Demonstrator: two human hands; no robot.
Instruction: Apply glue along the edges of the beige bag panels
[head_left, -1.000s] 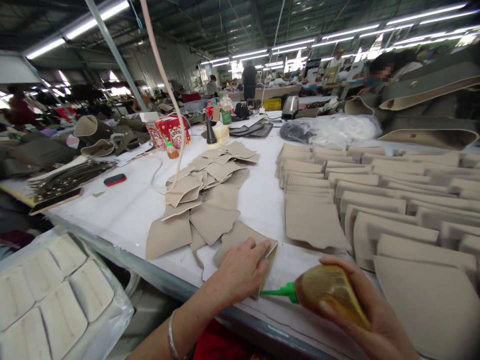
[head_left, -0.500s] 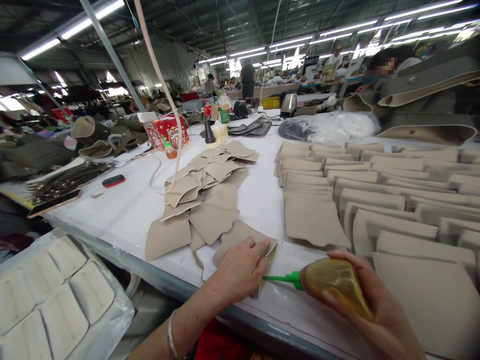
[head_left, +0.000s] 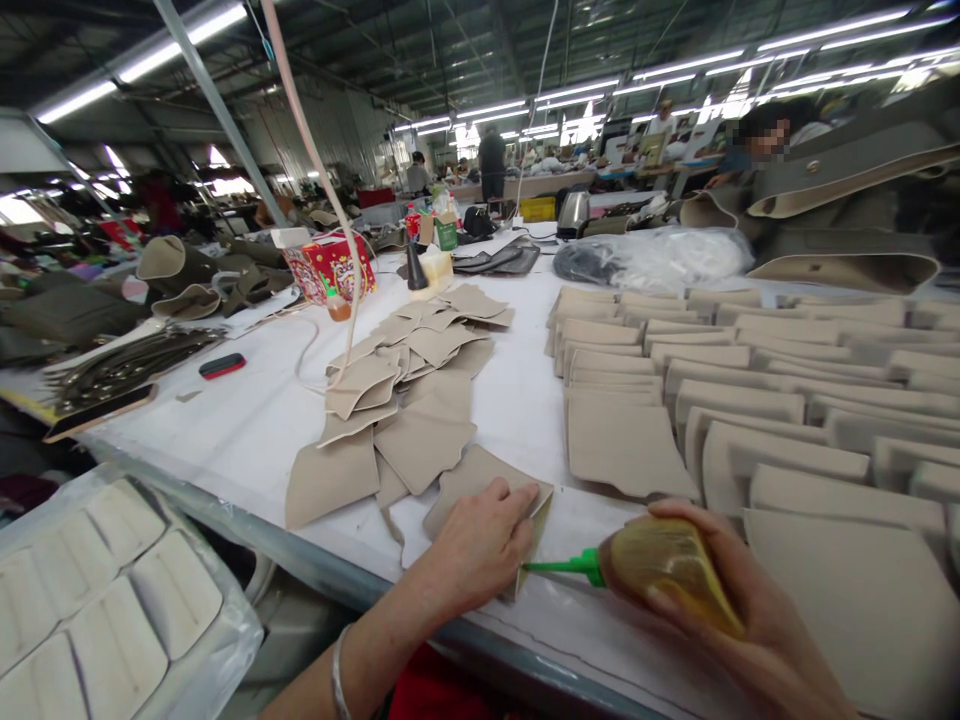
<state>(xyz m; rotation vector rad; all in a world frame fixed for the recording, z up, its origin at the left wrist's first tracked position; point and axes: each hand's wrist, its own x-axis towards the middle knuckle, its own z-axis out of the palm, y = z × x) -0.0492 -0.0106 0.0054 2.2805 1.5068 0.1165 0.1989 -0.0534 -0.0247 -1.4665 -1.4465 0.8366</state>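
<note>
Pressing flat with spread fingers, the left hand (head_left: 480,545) holds a beige cut piece (head_left: 480,480) at the table's (head_left: 247,430) near edge. Just to its right, the right hand (head_left: 742,620) grips a glue bottle (head_left: 664,570), whose green nozzle (head_left: 559,567) points left, touching the piece's right edge.

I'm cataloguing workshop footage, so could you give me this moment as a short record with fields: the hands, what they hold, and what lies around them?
Left hand: lies flat, pressing a beige cut fabric piece at the table's near edge
Right hand: grips an amber squeeze bottle with a green nozzle
Nozzle: tip at that piece's right edge
Left of it: loose pile of beige cut pieces
Right: rows of folded beige panels
Surface: white table
Far side: red patterned box
</note>
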